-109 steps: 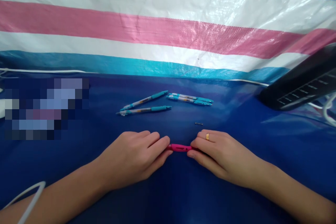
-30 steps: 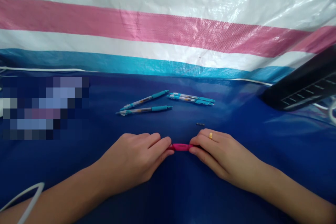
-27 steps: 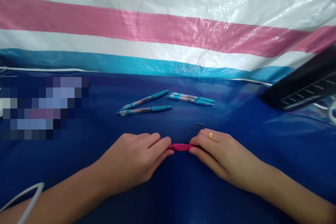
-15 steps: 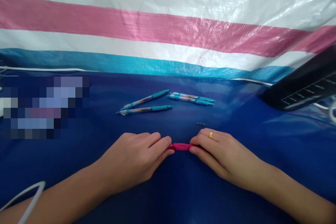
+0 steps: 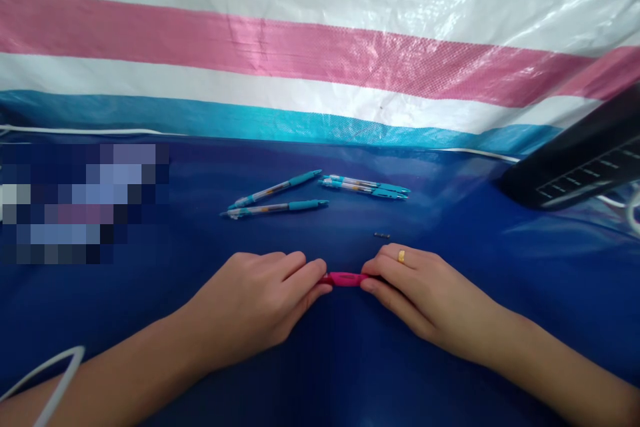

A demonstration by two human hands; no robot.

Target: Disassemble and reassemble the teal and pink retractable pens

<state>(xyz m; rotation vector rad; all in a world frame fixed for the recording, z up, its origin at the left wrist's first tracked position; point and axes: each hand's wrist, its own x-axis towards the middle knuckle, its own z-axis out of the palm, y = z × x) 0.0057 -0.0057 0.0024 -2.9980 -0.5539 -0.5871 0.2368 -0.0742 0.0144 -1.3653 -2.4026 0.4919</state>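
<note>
Between my fingertips lies a short magenta pen part point(image 5: 344, 279), probably a barrel or grip, with its ends hidden in my fingers. My left hand point(image 5: 255, 300) pinches one end and my right hand point(image 5: 425, 297), wearing a gold ring, pinches the other. A little above my right hand, a tiny dark metal piece point(image 5: 381, 235) lies on the blue sheet. Farther ahead are several teal-and-clear pens: one slanted point(image 5: 275, 189), one nearly level point(image 5: 274, 209), and a side-by-side pair point(image 5: 365, 188).
A glossy dark blue sheet point(image 5: 320, 360) covers the work surface, backed by a striped pink, white and teal tarp point(image 5: 300, 40). A black object with ruler marks point(image 5: 575, 167) juts in at right. A pixelated patch covers the left. A white cable point(image 5: 55, 367) crosses my left forearm.
Both hands keep the same hold on the magenta part. The whole view has shifted only slightly, and the pens and small metal piece have not visibly moved.
</note>
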